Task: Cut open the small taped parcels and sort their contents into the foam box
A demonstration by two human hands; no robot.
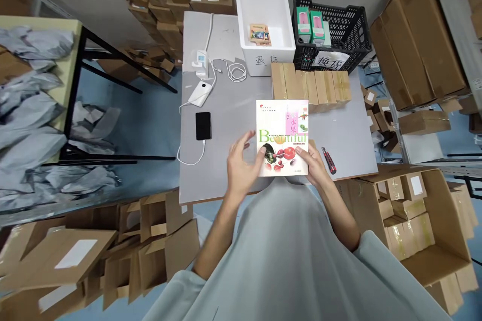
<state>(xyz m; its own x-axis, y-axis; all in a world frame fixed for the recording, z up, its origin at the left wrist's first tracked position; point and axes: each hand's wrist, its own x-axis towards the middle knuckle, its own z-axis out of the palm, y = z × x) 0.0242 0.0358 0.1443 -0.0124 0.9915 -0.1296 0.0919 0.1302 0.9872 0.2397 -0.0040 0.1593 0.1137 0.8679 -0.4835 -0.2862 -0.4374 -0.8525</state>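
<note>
A white picture book with fruit on its cover and the word "Beautiful" is held up over the near edge of the table. My right hand grips its lower right side, thumb on the cover and fingers behind. At the book's left edge, my left hand has its fingers spread apart, with the thumb tip at the cover's edge. A red and black box cutter lies right of my right hand. Behind the book stands a row of small brown boxes.
A white foam box and a black crate stand at the back of the grey table. On its left lie a black phone, a white power bank and cables. Cardboard boxes crowd the floor at both sides.
</note>
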